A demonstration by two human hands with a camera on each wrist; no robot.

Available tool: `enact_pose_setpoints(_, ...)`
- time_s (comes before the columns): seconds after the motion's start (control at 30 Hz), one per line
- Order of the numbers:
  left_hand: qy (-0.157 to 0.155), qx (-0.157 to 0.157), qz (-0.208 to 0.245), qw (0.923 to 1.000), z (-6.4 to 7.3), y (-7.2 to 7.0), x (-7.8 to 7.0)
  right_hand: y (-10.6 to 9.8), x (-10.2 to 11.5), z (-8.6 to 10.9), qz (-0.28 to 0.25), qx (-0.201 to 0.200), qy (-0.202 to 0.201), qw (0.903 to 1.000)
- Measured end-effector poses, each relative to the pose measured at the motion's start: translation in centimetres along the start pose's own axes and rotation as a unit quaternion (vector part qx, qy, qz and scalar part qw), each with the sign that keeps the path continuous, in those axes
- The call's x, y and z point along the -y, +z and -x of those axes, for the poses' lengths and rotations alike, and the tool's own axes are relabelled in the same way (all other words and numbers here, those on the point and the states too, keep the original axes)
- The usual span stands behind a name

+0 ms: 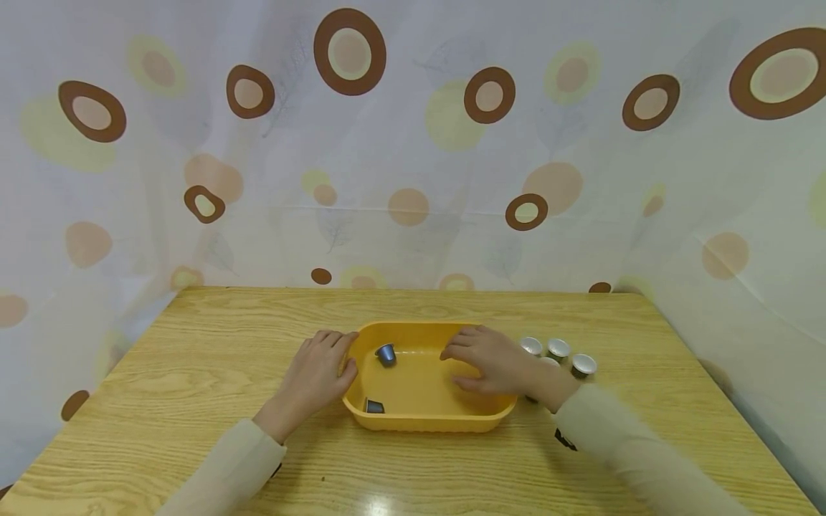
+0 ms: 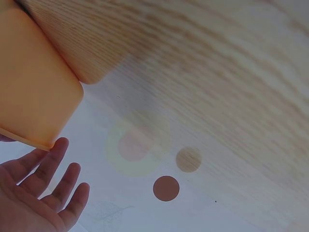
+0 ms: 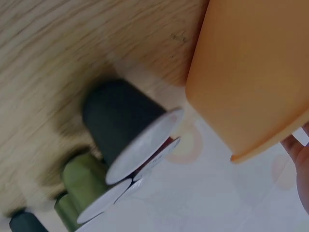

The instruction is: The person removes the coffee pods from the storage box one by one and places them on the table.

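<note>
A yellow plastic basin (image 1: 426, 424) stands on the wooden table. Two coffee capsules lie in it: a blue one (image 1: 386, 355) near the back left and a dark one (image 1: 374, 406) at the front left. My left hand (image 1: 316, 369) rests against the basin's left rim; in the left wrist view its fingers (image 2: 44, 171) are spread and fairly straight, with fingertips at the rim. Over the basin's right side is my right hand (image 1: 490, 360), thumb and fingers apart, no held thing visible. In the right wrist view, most of that hand is out of frame.
Right of the basin several capsules stand with white lids up, among them a black one (image 3: 120, 121) and a green one (image 3: 87, 181). My right forearm partly covers them in the head view. A patterned cloth (image 1: 413, 165) hangs behind the table (image 1: 213, 358).
</note>
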State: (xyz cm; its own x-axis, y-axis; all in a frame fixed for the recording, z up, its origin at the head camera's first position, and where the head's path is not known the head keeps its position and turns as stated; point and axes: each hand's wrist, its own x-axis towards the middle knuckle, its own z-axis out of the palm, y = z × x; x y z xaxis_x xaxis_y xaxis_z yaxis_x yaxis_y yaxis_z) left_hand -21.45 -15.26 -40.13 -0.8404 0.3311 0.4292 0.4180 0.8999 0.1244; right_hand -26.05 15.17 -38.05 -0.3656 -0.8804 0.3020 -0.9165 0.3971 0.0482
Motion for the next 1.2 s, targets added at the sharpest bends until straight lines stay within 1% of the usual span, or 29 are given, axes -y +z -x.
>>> enact_pose_setpoints(0.27,0.001,0.0,-0.004,1.0,0.0,0.0,-0.1,0.8,1.3,-1.3,-0.008,0.03,-0.004,0.9995)
enact_pose_setpoints(0.4,0.0,0.003,-0.006,1.0,0.1,0.0,-0.2,1.1,2.0,-1.9,0.0,0.039,-0.009,0.9992)
enact_pose_setpoints(0.67,-0.006,0.005,-0.005,1.0,0.1,0.1,-0.2,1.7,2.9,-3.1,0.0,0.083,0.003,0.9966)
enact_pose_setpoints(0.87,-0.003,0.001,-0.005,1.0,0.1,0.1,-0.2,1.6,3.7,-4.2,0.002,0.096,-0.005,0.9954)
enact_pose_setpoints(1.0,-0.001,0.0,-0.005,1.0,0.0,0.0,-0.2,1.4,4.4,-5.0,0.0,0.12,-0.004,0.9928)
enact_pose_setpoints(1.1,-0.001,0.0,-0.005,1.0,0.0,0.0,-0.2,1.3,4.9,-5.7,0.001,0.131,-0.007,0.9914)
enact_pose_setpoints(1.2,-0.001,0.001,-0.007,1.0,0.0,0.0,-0.1,1.4,5.2,-6.2,0.006,0.131,-0.018,0.9912)
